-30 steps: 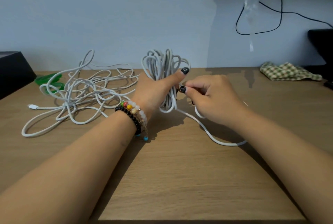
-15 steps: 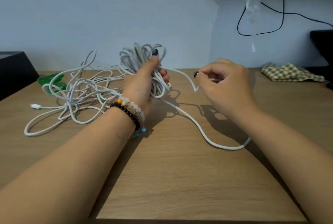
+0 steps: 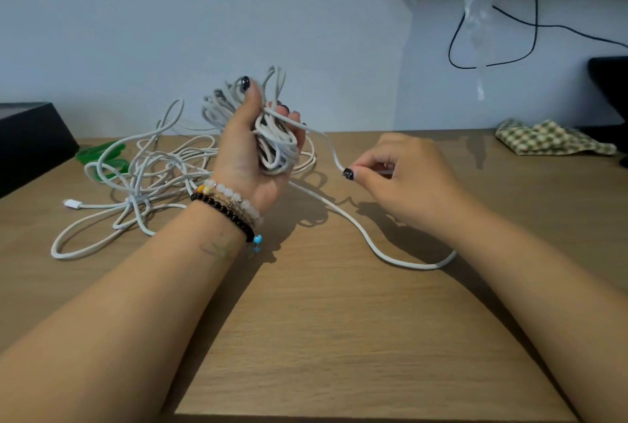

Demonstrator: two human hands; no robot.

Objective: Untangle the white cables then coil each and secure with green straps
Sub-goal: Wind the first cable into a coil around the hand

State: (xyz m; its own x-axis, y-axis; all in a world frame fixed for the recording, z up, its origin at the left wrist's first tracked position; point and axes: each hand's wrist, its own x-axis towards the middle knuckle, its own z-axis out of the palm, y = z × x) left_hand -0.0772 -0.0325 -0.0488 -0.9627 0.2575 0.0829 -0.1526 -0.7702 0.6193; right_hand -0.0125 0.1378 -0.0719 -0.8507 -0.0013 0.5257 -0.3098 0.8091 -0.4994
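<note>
The left hand [image 3: 253, 157] is gripping the coil [image 3: 272, 137], turned palm-up since 1 second ago. The right hand [image 3: 404, 178], having drawn away to its right, is pinching the loose cable [image 3: 367, 239], feeding another wrap. The tangle [image 3: 142, 178] and green straps [image 3: 98, 154] are lying left of it, untouched, so coiling is nearing its end.

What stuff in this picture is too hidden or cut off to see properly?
All in the head view:
- Coiled cable: the left hand grips it, covering its middle.
- Loose strand: its end disappears inside the right hand, which pinches it.
- Green straps: the tangled cables lie over them, so their number is unclear.
- Black box: cut off by the left edge.
- Checked cloth: too small to identify.
</note>
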